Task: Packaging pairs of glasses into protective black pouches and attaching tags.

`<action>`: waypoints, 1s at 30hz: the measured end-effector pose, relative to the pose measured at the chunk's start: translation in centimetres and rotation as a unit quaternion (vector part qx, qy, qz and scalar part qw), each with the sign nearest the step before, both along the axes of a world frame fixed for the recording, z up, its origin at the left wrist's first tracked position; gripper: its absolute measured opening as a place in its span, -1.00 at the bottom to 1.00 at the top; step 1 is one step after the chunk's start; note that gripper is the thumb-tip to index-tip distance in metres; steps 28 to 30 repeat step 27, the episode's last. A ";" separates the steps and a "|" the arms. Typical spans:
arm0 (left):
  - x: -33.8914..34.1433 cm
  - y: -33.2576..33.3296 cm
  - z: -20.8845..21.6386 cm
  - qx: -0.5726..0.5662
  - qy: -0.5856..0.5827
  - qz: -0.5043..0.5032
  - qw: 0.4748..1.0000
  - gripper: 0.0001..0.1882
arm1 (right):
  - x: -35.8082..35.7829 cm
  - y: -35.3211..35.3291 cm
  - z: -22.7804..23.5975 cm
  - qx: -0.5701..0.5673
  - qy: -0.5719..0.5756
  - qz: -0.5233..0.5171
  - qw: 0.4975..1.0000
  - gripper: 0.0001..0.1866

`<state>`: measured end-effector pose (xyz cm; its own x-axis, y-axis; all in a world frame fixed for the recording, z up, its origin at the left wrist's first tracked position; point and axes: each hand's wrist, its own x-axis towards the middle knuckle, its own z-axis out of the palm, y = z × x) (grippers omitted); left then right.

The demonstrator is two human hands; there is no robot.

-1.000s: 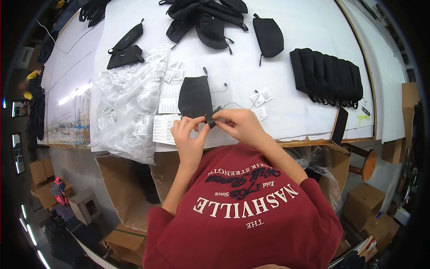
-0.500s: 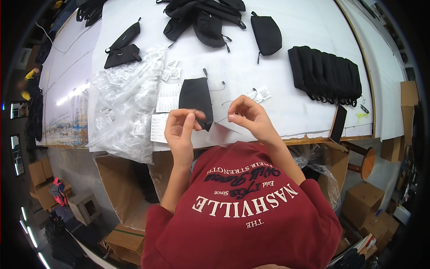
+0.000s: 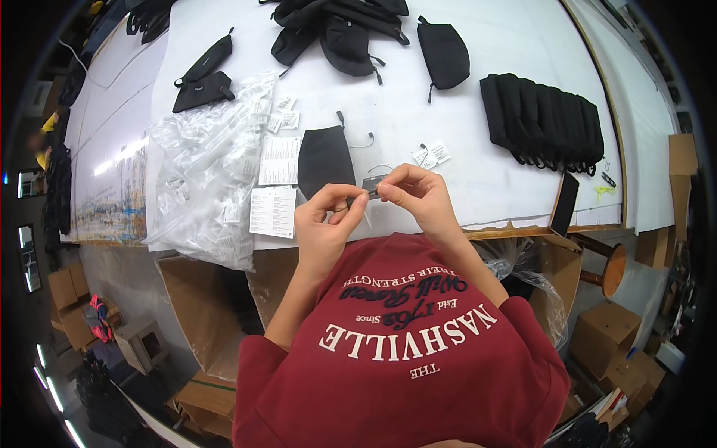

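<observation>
My left hand (image 3: 328, 220) is closed, thumb and forefinger pinched together just above the table's near edge. What sits in that pinch is too small to make out. Almost touching it, my right hand (image 3: 420, 200) pinches a small dark tag (image 3: 371, 184), from which a thin cord loops up. Behind my left hand lies a flat black zip pouch (image 3: 325, 158), its zipper pull pointing away from me. White printed cards (image 3: 272, 211) rest beside the pouch on the left. A white label (image 3: 432, 155) with a cord lies beyond my right hand.
Clear plastic bags (image 3: 205, 172) heap up on the left. More black pouches (image 3: 347, 45) pile at the back, one (image 3: 444, 56) lies alone, and a row of them (image 3: 541, 123) stands at right. Open cardboard boxes (image 3: 205, 310) stand below the table edge.
My left hand has moved right and turned inward, so both hands' fingertips now nearly meet. The thin cord stretched between them has shortened from view, and the small dark tag now shows.
</observation>
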<state>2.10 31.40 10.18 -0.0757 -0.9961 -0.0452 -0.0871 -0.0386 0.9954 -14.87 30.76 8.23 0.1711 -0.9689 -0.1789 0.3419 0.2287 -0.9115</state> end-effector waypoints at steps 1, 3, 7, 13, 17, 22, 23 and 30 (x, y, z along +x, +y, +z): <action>0.0 0.0 -0.1 -0.012 -0.014 -0.004 1.000 -0.94 | 0.1 0.0 -0.1 0.000 0.008 0.001 1.000 -0.91; 0.0 -0.1 -0.4 -0.002 -0.004 -0.006 1.000 -0.94 | 0.2 0.1 -0.4 0.000 0.015 0.001 1.000 -0.91; -0.1 -0.1 0.0 0.015 0.002 0.015 1.000 -0.94 | 0.2 0.0 -0.5 -0.007 0.016 -0.016 1.000 -0.89; 0.2 -0.3 -0.5 0.010 -0.004 -0.011 1.000 -0.95 | 0.3 0.0 -0.8 -0.015 0.040 -0.021 0.999 -0.88; 0.1 -0.2 -0.8 0.005 -0.011 -0.022 1.000 -0.95 | 0.3 -0.1 -1.5 -0.030 0.055 -0.029 0.998 -0.88; -0.6 -0.4 -0.7 -0.020 -0.024 -0.012 0.999 -0.94 | 0.3 -0.1 -1.2 -0.049 0.105 -0.039 0.992 -0.88; -0.5 -0.6 -0.8 -0.020 -0.024 -0.012 0.999 -0.94 | 0.2 -0.1 -1.1 -0.059 0.124 -0.040 0.990 -0.88; 0.9 -4.1 -2.3 -0.124 -0.144 -0.133 0.973 -0.95 | -0.6 -0.5 -1.1 -0.051 0.169 -0.013 0.984 -0.90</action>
